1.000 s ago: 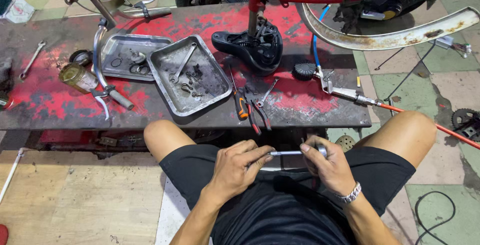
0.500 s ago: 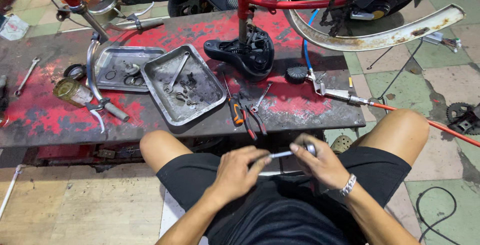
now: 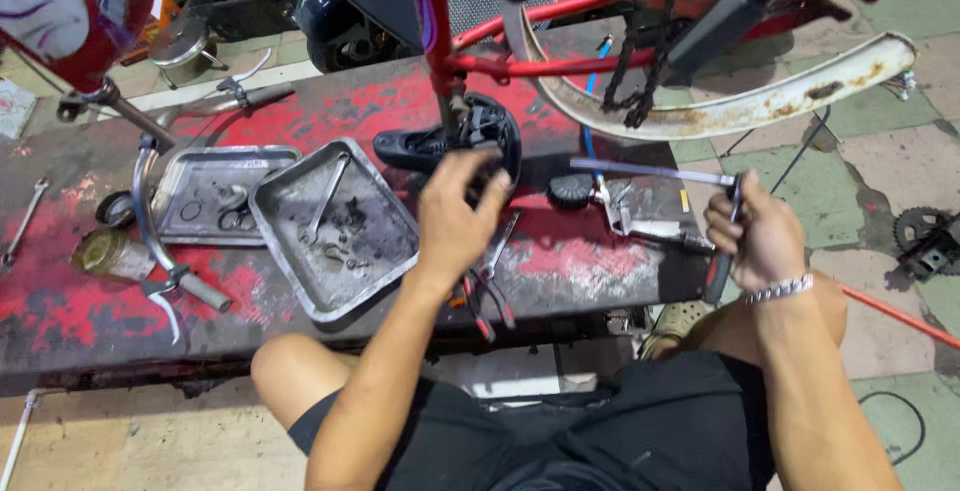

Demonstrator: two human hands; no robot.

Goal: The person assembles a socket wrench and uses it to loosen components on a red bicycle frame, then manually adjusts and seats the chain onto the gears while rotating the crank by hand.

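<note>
Nearest the camera, the right hand point(image 3: 762, 236) is closed in a fist around the dark handle of a long metal T-shaped wrench point(image 3: 655, 173), whose thin silver shaft runs level to the left, above the right knee and the near edge of the worn red-painted surface point(image 3: 590, 261). The left hand point(image 3: 455, 221) is raised over the surface with fingers loosely curled and half open; it holds nothing that can be made out, and its fingertips reach toward the black bicycle saddle point(image 3: 440, 141) lying on the surface. Just under that hand lie red-handled pliers point(image 3: 480, 301). To the left sits a square dented metal tray point(image 3: 335, 231) with small parts, and beside it a second, flatter metal tray point(image 3: 215, 191). Farther back, a red bicycle frame point(image 3: 520, 26) and a rusty cream-white mudguard point(image 3: 740, 101) hang over the surface.
</note>
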